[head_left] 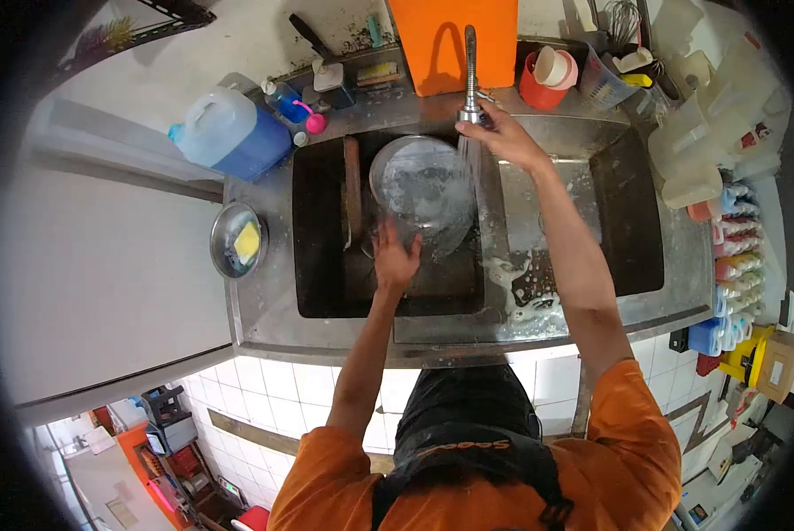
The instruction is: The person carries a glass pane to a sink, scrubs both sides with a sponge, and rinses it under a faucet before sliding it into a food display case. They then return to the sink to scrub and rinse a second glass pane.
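Note:
Water runs from the faucet [470, 71] into a round metal bowl [410, 181] in the left basin. My right hand [503, 133] is at the faucet's spray head, its fingers around the head. Below the bowl, at its near edge, my left hand [397, 258] is spread with fingers apart. Splashing water blurs the bowl's right side. A long brown-handled tool [352, 190] leans along the basin's left side. On the left counter, a small metal bowl [229, 252] holds a yellow sponge [247, 242].
The right basin [631, 212] has suds around it. Behind stand a blue jug [237, 137], a pink brush [314, 119], an orange board [454, 44], red cups [543, 84] and a utensil container [605, 80]. Plastic jugs [693, 142] line the right edge.

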### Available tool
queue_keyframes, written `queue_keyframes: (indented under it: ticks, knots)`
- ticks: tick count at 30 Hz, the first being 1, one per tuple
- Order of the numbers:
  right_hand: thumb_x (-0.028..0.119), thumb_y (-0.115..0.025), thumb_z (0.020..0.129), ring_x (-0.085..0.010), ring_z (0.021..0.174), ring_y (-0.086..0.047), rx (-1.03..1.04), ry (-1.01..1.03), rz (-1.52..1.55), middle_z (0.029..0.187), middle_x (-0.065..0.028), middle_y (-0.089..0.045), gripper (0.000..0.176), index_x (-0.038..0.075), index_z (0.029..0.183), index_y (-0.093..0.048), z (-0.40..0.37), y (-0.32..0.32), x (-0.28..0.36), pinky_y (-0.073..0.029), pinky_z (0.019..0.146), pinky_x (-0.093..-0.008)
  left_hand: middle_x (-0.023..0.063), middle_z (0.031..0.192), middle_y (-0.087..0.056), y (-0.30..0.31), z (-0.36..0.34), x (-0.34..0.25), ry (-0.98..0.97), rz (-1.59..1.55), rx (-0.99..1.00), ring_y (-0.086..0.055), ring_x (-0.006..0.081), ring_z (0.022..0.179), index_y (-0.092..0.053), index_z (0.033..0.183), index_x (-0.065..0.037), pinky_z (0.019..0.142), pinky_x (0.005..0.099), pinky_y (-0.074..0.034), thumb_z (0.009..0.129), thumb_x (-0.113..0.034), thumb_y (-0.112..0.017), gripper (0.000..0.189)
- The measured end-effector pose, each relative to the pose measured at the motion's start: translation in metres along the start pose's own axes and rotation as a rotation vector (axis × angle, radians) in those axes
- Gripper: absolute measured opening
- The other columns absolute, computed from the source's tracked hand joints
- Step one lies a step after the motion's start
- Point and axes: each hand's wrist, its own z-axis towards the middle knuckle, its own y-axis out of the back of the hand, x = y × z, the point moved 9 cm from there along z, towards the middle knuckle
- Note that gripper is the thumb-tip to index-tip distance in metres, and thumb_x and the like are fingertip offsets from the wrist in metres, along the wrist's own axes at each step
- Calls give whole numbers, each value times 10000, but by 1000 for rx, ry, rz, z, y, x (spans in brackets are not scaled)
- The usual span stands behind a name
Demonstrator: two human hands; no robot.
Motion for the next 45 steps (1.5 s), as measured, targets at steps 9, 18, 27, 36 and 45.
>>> queue_keyframes:
  ticks: [9,18,27,36,45]
  knots:
    - [520,-672,860,-160,1010,-566,-54,15,-183,1106,-52,-624,662,73,1326,-527,6,5,-3,-436,903,-307,318,1469,-317,-30,-61,-90,-394,494,110,-266,496,1383,-355,1416,62,1113,634,-182,928,-461,-574,748]
    - [684,-635,765,-333,1405,-332,14,33,-401,1512,-231,-336,1040,-2,1479,-317,-2,38,-9,-289,1140,-370,241,1512,-300,-112,-55,-170,-592,251,357,-209,385,1441,-382,1410,41,1149,613,-107,955,-481,-467,698]
    - [565,-637,859,-279,1305,-459,92,-15,-403,1403,-162,-480,798,57,1433,-414,-26,51,27,-363,1067,-361,327,1460,-318,-106,-29,-180,-524,268,48,-213,492,1403,-332,1427,76,1142,619,-91,974,-473,-443,721]
    - [492,-611,918,-272,1244,-502,162,97,-519,1369,-143,-497,700,87,1446,-394,-10,63,-5,-388,1037,-362,270,1528,-240,-122,-10,-161,-300,452,70,-172,451,1432,-284,1475,21,1150,612,-74,972,-491,-436,734]
    - [590,-612,867,-335,1075,-565,-47,351,-564,1170,-186,-587,675,58,1279,-553,-23,59,24,-432,928,-404,170,1542,-278,-131,9,-196,-374,568,191,-184,427,1433,-332,1471,-36,1150,616,-94,939,-516,-460,728]
